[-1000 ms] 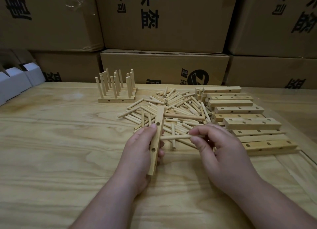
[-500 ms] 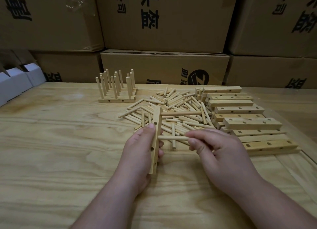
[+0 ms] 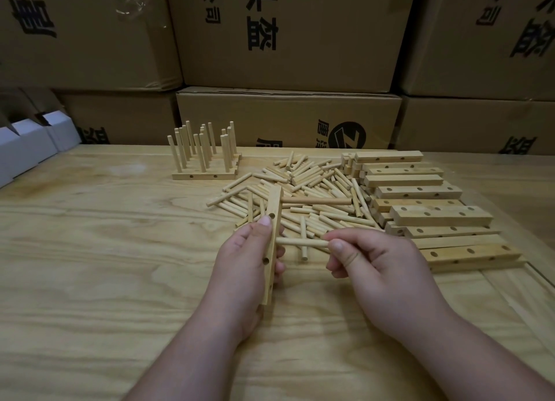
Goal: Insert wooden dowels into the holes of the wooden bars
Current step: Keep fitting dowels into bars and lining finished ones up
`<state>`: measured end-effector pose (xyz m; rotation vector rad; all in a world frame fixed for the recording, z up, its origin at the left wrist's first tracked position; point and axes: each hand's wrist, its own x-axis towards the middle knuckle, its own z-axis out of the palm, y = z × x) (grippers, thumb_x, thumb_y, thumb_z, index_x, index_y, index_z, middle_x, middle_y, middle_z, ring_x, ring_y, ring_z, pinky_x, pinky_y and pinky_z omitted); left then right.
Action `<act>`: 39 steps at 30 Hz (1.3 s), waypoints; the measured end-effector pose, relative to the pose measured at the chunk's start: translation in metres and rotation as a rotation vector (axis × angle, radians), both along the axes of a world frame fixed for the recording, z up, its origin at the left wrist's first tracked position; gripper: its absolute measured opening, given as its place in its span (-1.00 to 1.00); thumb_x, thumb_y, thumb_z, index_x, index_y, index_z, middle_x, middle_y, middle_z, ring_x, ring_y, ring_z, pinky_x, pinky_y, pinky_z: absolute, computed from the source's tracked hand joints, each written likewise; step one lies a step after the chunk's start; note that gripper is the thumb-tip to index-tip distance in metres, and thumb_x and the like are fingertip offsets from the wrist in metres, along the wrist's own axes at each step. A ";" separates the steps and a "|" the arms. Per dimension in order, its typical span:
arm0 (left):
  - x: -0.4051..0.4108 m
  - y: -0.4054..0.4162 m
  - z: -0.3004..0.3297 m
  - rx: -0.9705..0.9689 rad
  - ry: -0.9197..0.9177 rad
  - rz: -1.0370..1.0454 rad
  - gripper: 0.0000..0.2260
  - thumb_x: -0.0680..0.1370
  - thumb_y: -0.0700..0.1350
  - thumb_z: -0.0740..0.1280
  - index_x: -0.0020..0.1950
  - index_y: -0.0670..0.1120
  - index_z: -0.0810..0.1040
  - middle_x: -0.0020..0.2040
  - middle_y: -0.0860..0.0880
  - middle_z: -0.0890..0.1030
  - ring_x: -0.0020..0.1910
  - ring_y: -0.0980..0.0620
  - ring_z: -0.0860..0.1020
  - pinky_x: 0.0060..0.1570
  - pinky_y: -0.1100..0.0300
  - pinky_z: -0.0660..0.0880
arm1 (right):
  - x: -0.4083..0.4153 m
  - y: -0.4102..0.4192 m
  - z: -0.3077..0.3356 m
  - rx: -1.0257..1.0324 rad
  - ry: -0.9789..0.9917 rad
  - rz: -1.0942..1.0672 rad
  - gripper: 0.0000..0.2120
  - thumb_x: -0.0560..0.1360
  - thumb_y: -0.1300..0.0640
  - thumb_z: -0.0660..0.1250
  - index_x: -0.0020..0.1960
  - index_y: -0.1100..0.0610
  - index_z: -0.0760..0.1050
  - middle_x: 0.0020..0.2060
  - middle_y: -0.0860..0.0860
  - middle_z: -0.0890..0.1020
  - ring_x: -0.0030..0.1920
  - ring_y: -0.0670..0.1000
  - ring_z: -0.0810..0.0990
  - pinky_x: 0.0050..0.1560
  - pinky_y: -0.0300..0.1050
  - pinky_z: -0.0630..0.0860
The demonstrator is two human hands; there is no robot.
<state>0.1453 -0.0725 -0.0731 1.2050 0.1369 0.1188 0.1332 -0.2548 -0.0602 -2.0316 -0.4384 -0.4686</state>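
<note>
My left hand (image 3: 243, 268) grips a long wooden bar (image 3: 274, 238) with holes, held on edge and pointing away from me. My right hand (image 3: 375, 268) pinches a wooden dowel (image 3: 301, 242) that lies level, its left tip touching the bar's right face near the middle hole. Behind my hands a pile of loose dowels (image 3: 312, 196) covers the table. A stack of drilled bars (image 3: 420, 199) lies to the right of the pile.
Finished bars with upright dowels (image 3: 204, 157) stand at the back left of the pile. Cardboard boxes (image 3: 288, 40) wall off the back. White cartons (image 3: 27, 148) sit at the far left on the wooden table (image 3: 90, 250).
The bar has shifted slightly away from me. My right hand has kept the dowel's tip against the bar's side.
</note>
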 end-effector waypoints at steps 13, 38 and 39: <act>0.006 0.007 0.010 -0.411 0.105 0.129 -0.69 0.64 0.09 0.28 -0.11 -0.11 0.62 -0.39 -0.04 0.53 -0.54 0.08 0.44 -0.55 0.24 0.38 | 0.002 0.027 -0.015 -0.586 0.018 -0.025 -0.62 0.61 -0.17 0.16 0.40 -0.35 0.21 0.04 -0.21 0.26 -0.05 -0.10 0.47 -0.13 -0.08 0.49; 0.008 0.006 0.009 -0.409 0.098 0.138 -0.69 0.64 0.06 0.31 -0.16 -0.11 0.65 -0.40 -0.07 0.54 -0.52 0.06 0.44 -0.56 0.23 0.39 | 0.016 0.025 -0.017 -0.492 0.134 -0.338 -0.81 0.53 -0.11 0.36 0.07 -0.07 0.63 -0.13 -0.17 0.49 -0.13 -0.11 0.52 -0.10 -0.16 0.47; 0.008 0.006 0.009 -0.415 0.095 0.137 -0.66 0.64 0.06 0.31 -0.22 -0.10 0.68 -0.40 -0.07 0.54 -0.52 0.06 0.44 -0.56 0.23 0.39 | 0.015 0.026 -0.017 -0.505 0.145 -0.330 -0.79 0.53 -0.12 0.35 0.10 -0.07 0.63 -0.11 -0.16 0.49 -0.11 -0.08 0.54 -0.06 -0.13 0.51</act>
